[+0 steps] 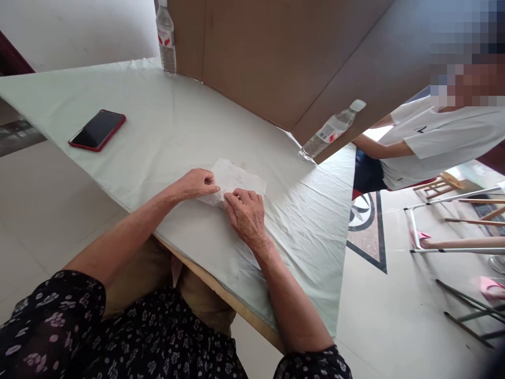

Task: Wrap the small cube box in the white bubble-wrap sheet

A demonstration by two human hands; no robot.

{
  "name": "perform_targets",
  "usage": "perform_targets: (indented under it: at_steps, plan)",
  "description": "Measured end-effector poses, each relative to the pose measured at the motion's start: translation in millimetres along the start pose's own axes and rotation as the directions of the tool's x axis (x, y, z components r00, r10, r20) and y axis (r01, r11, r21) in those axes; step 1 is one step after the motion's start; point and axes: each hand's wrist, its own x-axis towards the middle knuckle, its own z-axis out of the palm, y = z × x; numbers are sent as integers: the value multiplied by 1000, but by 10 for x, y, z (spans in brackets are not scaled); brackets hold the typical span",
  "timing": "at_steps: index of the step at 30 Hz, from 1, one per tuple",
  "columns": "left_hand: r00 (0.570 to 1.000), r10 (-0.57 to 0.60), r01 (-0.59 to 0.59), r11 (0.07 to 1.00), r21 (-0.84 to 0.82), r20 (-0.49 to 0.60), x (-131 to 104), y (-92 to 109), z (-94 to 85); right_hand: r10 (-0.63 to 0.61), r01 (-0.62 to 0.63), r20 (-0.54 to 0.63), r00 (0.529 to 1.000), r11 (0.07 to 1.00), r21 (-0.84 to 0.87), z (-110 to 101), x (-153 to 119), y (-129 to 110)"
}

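A thin, whitish, slightly see-through sheet (240, 178), like tissue or a flat bag, lies on the pale green tablecloth in front of me. My left hand (197, 183) is at its left edge, fingers curled in and thumb pointing right over the sheet. On its near right part rests my right hand (248, 213), fingers bent and bunched, their tips close to the left thumb. A small whitish bit seems to lie between the two hands. Whatever the fingertips hold is too small or hidden to make out.
A phone in a red case (98, 130) lies at the left. Water bottles stand at the back (166, 45) and right (331, 130), against a tall brown cardboard panel (268, 47). A person in a white shirt (442, 137) sits beyond the panel's right end.
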Motion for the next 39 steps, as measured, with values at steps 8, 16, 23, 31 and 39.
perform_targets:
  at_steps: [8,16,23,31,39]
  plan:
    - [956,-293,294,951,93,-24,-88,-66,-192,5,-5,-3,1000,1000,-17,43,-6,-24]
    - [872,-431,476,858,-193,234,-7,37,-99,1,-3,-37,999,999,-45,67,3,-33]
    - [965,-257,259,927,-273,47,47,136,70,4,-5,-15,1000,999,-43,37,15,-53]
    - [925,-327,379,831,-406,193,121,384,155,47,-46,-17,999,998,40,-35,28,-84]
    - [954,-128,182,966,-185,270,18,501,41,272,-257,-1,962,910,325,-334,49,129]
